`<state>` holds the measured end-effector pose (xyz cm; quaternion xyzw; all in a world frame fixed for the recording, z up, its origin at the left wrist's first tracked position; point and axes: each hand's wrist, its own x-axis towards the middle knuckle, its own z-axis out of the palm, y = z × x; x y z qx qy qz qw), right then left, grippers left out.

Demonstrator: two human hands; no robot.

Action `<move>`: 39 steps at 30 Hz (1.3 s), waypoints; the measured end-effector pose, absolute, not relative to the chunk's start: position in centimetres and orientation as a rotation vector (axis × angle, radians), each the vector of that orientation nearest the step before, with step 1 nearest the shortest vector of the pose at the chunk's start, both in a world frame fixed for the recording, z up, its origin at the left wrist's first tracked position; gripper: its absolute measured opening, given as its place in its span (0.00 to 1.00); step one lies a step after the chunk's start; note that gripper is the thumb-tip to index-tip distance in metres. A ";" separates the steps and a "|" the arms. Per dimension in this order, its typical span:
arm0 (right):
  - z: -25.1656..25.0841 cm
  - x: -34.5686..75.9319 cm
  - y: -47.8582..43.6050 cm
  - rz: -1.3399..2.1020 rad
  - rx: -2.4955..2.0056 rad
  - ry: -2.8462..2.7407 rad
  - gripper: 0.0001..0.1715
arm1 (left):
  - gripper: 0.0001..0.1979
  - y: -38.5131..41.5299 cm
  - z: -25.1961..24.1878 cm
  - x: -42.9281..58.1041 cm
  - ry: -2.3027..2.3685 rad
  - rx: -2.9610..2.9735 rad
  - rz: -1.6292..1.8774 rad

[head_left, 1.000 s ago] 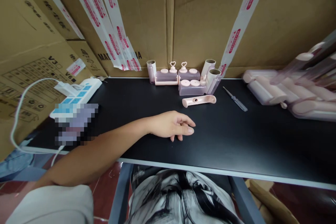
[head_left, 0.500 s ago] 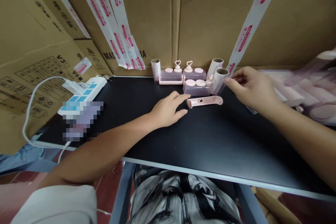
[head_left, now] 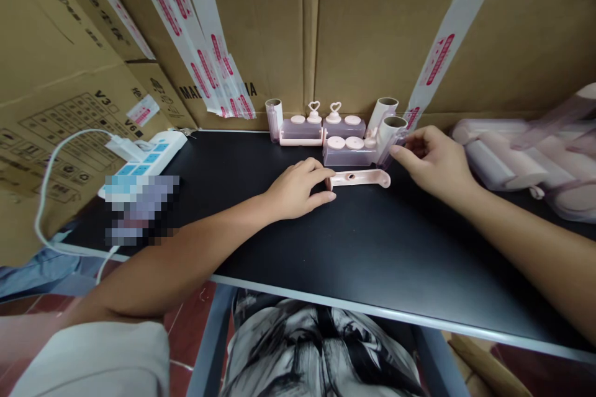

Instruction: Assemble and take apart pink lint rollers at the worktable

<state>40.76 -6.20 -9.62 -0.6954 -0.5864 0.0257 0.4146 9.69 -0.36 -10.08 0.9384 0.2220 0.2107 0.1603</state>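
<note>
Both hands have closed in on the pink handle lying on the black surface. The left hand cups its left end, grip not yet clenched. The right hand touches the clear-sleeved roll just behind its right end, and I cannot tell whether that grip has closed.

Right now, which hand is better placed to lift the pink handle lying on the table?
Left: left hand brackets one end of the pink handle; right hand is at the upright roll.

Black table, taped cardboard boxes behind, red floor
</note>
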 end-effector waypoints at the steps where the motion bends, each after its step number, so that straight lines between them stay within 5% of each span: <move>1: -9.7 40.7 -6.1 0.074 -1.759 -1.475 0.19 | 0.19 -0.3 -10.1 9.6 0.617 2.660 0.623; 9: -10.4 40.8 -5.1 0.062 -1.709 -1.502 0.16 | 0.19 -0.3 -7.1 9.5 0.741 2.601 0.851; 19: -9.2 40.5 -6.7 -0.032 -1.597 -1.456 0.11 | 0.23 2.9 -4.2 19.2 0.931 2.819 0.642; 29: -7.2 40.6 -8.5 0.055 -1.228 -1.300 0.12 | 0.11 3.5 -2.5 23.8 1.346 2.595 0.582; 35: -6.1 39.3 -10.0 0.456 -1.058 -1.153 0.13 | 0.06 0.7 -3.4 18.5 0.897 1.784 0.773; 39: -6.3 37.7 -11.5 0.654 -0.961 -1.254 0.14 | 0.15 -2.4 -4.9 13.7 0.701 1.286 0.712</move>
